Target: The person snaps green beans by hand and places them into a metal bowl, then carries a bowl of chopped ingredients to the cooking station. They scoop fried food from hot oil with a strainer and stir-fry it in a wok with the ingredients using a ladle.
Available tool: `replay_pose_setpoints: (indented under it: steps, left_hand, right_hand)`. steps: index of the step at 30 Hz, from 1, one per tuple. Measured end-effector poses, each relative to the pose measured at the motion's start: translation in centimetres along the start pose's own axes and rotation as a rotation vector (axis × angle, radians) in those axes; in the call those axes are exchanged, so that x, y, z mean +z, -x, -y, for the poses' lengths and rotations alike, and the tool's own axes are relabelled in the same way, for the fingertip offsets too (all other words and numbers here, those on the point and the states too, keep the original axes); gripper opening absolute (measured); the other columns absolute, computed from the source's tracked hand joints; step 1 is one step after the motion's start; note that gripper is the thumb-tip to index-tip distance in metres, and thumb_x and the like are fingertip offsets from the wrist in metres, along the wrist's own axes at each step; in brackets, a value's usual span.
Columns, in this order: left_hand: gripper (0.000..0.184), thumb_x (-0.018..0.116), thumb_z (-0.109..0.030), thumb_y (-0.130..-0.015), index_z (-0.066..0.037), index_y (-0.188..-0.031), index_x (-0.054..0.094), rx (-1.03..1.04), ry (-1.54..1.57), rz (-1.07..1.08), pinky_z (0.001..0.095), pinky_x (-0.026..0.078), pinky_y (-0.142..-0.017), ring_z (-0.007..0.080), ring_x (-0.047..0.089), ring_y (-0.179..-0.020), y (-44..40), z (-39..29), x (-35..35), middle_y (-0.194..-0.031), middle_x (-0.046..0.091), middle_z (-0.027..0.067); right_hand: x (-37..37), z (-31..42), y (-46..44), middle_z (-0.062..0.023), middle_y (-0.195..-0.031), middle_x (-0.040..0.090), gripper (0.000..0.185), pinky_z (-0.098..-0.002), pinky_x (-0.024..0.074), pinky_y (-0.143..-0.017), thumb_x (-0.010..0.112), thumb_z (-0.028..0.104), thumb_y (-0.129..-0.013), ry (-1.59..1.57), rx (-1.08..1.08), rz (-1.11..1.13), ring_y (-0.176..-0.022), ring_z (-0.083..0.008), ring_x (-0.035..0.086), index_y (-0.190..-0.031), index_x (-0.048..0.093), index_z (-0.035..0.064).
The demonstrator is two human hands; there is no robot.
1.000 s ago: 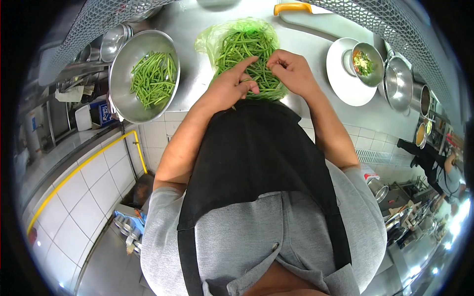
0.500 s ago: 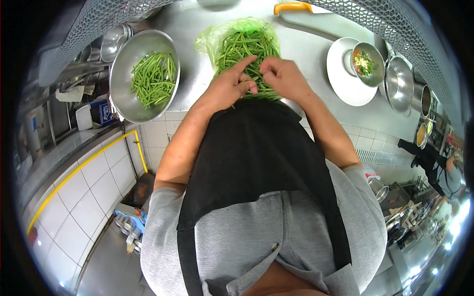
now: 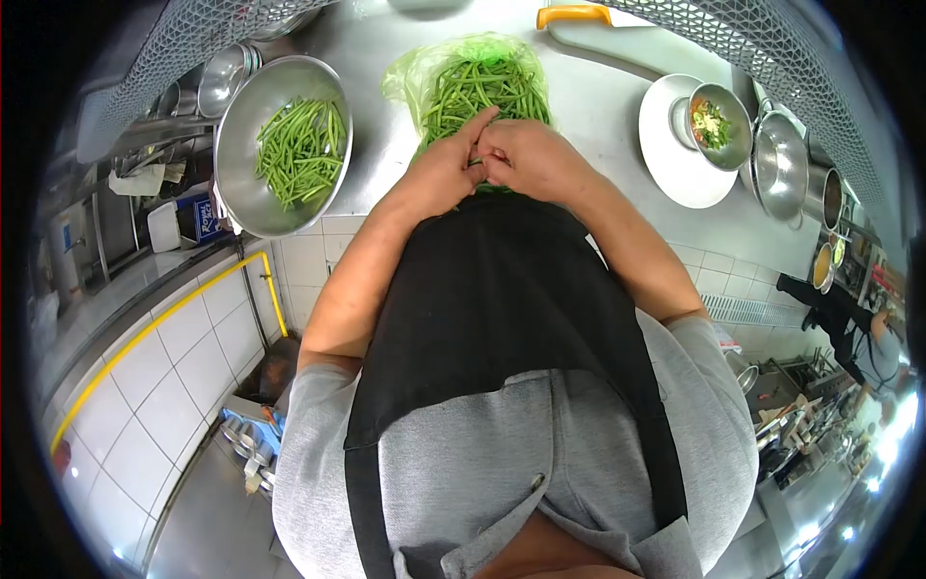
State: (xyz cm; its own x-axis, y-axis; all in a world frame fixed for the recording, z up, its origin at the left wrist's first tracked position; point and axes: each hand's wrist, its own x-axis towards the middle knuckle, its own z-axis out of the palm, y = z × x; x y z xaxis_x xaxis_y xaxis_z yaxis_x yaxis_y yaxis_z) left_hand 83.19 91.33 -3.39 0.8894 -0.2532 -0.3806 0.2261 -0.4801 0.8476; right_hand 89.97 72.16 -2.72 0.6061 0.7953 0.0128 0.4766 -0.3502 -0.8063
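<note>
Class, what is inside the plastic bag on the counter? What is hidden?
The plastic bag holds a pile of green beans. The left hand and right hand cover part of the near end; what lies there, and beneath the top beans, cannot be seen.

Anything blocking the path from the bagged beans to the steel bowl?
No object stands on the counter between; the left hand is at the near-left side of the bag. The raised wall of the bowl would likely need clearing.
</note>
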Motion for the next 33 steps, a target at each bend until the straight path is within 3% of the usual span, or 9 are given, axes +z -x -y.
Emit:
replay_pose_setpoints:
  steps: [2, 5, 8, 11, 14, 17, 24, 33]
  left_hand:
    - [0.067, 0.065, -0.007, -0.097, -0.009, -0.159, 0.038, -0.018, -0.005, -0.01, 0.0381, 0.056, -0.09, 0.0305, 0.072, -0.104, 0.1, 0.2, 0.1, -0.115, 0.074, 0.0174]
    - [0.05, 0.055, -0.005, -0.106, -0.004, -0.154, 0.044, -0.099, 0.157, 0.13, 0.0285, 0.05, -0.071, 0.0129, 0.056, -0.075, 0.1, -1.4, -1.0, -0.104, 0.071, 0.0071]
    - [0.033, 0.053, -0.01, -0.109, -0.001, -0.14, 0.055, -0.051, 0.48, 0.052, 0.0313, 0.055, -0.076, 0.0168, 0.064, -0.083, -0.7, 1.6, -0.7, -0.108, 0.071, 0.0113]
    - [0.02, 0.052, -0.009, -0.109, -0.002, -0.126, 0.058, -0.064, 0.94, -0.13, 0.0349, 0.057, -0.086, 0.0227, 0.07, -0.098, -0.9, 1.8, -0.4, -0.117, 0.071, 0.0178]
    - [0.012, 0.052, -0.011, -0.109, -0.003, -0.117, 0.056, -0.046, 0.972, -0.229, 0.0367, 0.056, -0.092, 0.0273, 0.07, -0.111, -1.0, 1.0, -0.7, -0.123, 0.07, 0.0226]
    - [0.013, 0.051, -0.01, -0.109, -0.002, -0.119, 0.055, -0.002, 0.894, -0.284, 0.0352, 0.056, -0.092, 0.0267, 0.07, -0.113, -0.9, 0.8, -0.6, -0.127, 0.069, 0.0235]
    - [0.013, 0.051, -0.007, -0.109, -0.001, -0.12, 0.054, 0.068, 0.763, -0.285, 0.0316, 0.056, -0.09, 0.0254, 0.071, -0.111, -0.6, 0.0, 0.1, -0.126, 0.07, 0.0224]
    - [0.013, 0.05, -0.007, -0.109, -0.001, -0.12, 0.053, 0.094, 0.767, -0.299, 0.0317, 0.057, -0.089, 0.025, 0.071, -0.111, -0.2, -0.2, 0.4, -0.126, 0.07, 0.0216]
  right_hand:
    - [0.7, -0.5, 0.2, -0.0084, -0.078, 0.068, 0.01, -0.0389, 0.0504, -0.063, 0.066, 0.011, -0.089, 0.025, -0.032, -0.072, -0.067, -0.0237, 0.063, -0.093, 0.065, 0.0018]
    - [-0.1, -1.0, 0.4, -0.0091, -0.081, 0.069, 0.007, -0.0362, 0.0511, -0.061, 0.065, 0.01, -0.09, -0.191, 0.266, -0.15, -0.065, -0.0196, 0.063, -0.093, 0.067, 0.0046]
    - [-0.3, -3.0, 1.0, -0.0034, -0.083, 0.068, 0.008, -0.0286, 0.0487, -0.059, 0.061, 0.008, -0.094, -0.674, 0.382, -0.19, -0.067, -0.0099, 0.059, -0.096, 0.067, 0.0038]
    - [-0.4, -3.1, 1.9, -0.0021, -0.087, 0.067, 0.013, -0.0225, 0.0461, -0.057, 0.058, 0.005, -0.098, -0.767, 0.43, -0.13, -0.066, -0.0056, 0.056, -0.105, 0.069, 0.0031]
    - [0.7, -3.4, 2.6, -0.0012, -0.088, 0.066, 0.016, -0.0222, 0.0457, -0.056, 0.059, 0.007, -0.099, -0.782, 0.475, -0.098, -0.067, -0.0048, 0.055, -0.11, 0.07, 0.0026]
    - [1.2, -2.7, 2.8, -0.0003, -0.085, 0.067, 0.017, -0.0239, 0.0474, -0.059, 0.065, 0.012, -0.097, -0.682, 0.522, -0.064, -0.07, -0.0054, 0.056, -0.109, 0.072, 0.0031]
    - [3.4, -3.0, 2.7, -0.0003, -0.082, 0.068, 0.016, -0.0255, 0.0488, -0.068, 0.071, 0.015, -0.094, -0.549, 0.38, -0.103, -0.075, -0.0076, 0.059, -0.104, 0.074, 0.0031]
    - [2.4, -2.0, 2.7, 0.0, -0.082, 0.068, 0.014, -0.0247, 0.048, -0.066, 0.07, 0.013, -0.094, -0.696, 0.478, -0.099, -0.073, -0.0061, 0.058, -0.1, 0.072, 0.0008]
